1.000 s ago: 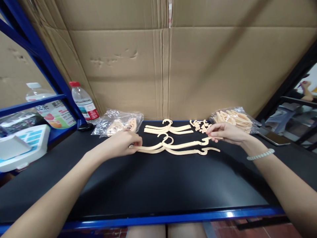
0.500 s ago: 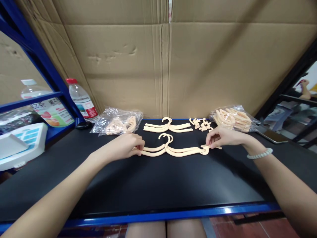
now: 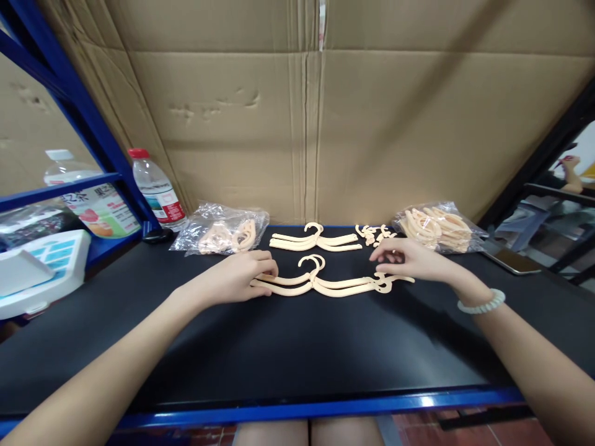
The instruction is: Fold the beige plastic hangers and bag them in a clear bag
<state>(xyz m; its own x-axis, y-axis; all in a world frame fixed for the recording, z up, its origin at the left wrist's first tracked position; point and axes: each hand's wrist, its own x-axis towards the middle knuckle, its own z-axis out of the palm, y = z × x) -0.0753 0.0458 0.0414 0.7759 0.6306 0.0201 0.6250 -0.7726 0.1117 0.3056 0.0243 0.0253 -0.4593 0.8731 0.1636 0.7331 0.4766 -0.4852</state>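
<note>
seen from above the person's own arms: a small stack of cream plastic hangers (image 3: 325,284) lies flat on a black table (image 3: 297,347), hooks pointing away, near the middle. the left hand (image 3: 242,275) rests on the stack's left tip, fingers curled over it and pinning it to the table. the right hand (image 3: 411,260) hovers just above the right tip, fingers loosely spread and holding nothing. behind lie a second stack of hangers (image 3: 316,240), a scatter of small clips (image 3: 376,234), a bag of parts on the right (image 3: 437,226) and another bag on the left (image 3: 223,232).

the step in hand looks like squaring the near stack so the hangers sit one over the other. to do it well, keep the left tip pressed still, bring the right fingers down on the far tip, and nudge until the hooks and both ends line up.

hard to tell: how many hangers are in the stack, whether the right fingertips touch its end, and what shape the bagged pieces are. the left fingertips hide the stack's very end; both forearms run out of view
</note>
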